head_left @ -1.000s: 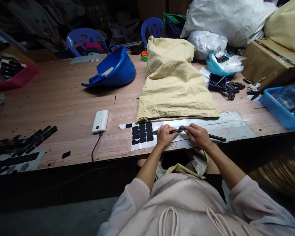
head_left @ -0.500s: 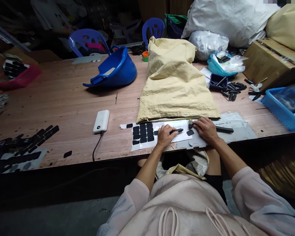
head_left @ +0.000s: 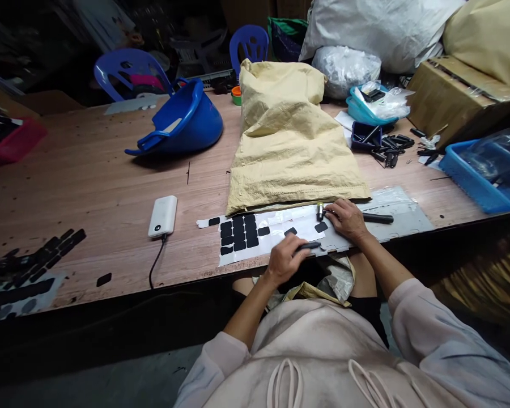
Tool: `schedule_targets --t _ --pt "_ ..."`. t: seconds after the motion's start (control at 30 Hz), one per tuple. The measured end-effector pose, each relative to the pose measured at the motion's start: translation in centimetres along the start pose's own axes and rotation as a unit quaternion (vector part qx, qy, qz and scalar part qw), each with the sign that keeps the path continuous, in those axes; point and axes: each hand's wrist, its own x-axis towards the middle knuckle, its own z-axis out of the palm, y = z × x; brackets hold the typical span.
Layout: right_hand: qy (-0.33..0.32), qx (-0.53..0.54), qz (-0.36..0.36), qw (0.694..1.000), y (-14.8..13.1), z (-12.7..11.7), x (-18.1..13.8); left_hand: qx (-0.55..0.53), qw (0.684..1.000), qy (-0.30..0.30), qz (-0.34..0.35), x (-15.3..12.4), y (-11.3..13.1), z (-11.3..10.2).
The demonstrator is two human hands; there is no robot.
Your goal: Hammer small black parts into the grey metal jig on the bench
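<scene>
In the head view my left hand is closed around a slim black piece, shaped like a small handle, at the table's front edge. A thin tip shows at the piece's right end; its exact kind is unclear. My right hand is wrapped round the shaft of a small hammer. Its shiny metal head lies left of my fingers and its black grip sticks out to the right. Between my hands, black rounded patches lie on a white sheet. More patches sit in rows at its left end.
Beyond my hands lies a large beige sack. A white power bank with a cable and a blue basin are to the left. Black parts, a blue tray and a cardboard box stand at the right.
My left hand has drawn back toward the table's front edge with the slim black piece, uncovering a black patch on the sheet. My right hand keeps its place on the hammer. The view has shifted slightly.
</scene>
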Motion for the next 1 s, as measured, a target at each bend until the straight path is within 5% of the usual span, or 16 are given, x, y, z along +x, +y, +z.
schedule_targets --t 0.1,0.2,0.3,0.4,0.57,0.7,0.87,1.0 --pt "-0.006 0.0 0.003 1.0 0.1 0.1 0.0 0.008 0.996 -0.087 0.004 -3.8 1.2 1.5" --pt "-0.011 0.0 0.006 1.0 0.1 0.3 0.0 0.079 0.979 -0.15 -0.109 -6.1 1.1 3.0" --pt "-0.01 -0.003 0.012 1.0 0.2 0.3 0.0 0.134 0.946 -0.205 -0.214 -6.7 0.7 3.9" --pt "-0.01 -0.01 0.017 1.0 0.1 0.4 0.0 0.116 0.942 -0.218 -0.226 -5.9 1.1 3.5" --pt "-0.008 -0.014 0.016 1.0 0.0 0.4 0.0 0.026 0.982 -0.082 -0.169 -1.0 2.1 -0.4" --pt "-0.008 -0.011 0.01 1.0 0.0 0.3 0.1 0.15 0.956 0.034 -0.251 5.4 0.6 -4.1" --pt "-0.015 -0.011 0.016 1.0 -0.1 0.2 0.1 0.316 0.906 -0.004 -0.282 10.4 -1.7 -5.8" --pt "-0.02 -0.009 0.025 0.999 -0.3 0.2 0.0 0.344 0.906 0.02 -0.246 11.8 -2.3 -5.7"
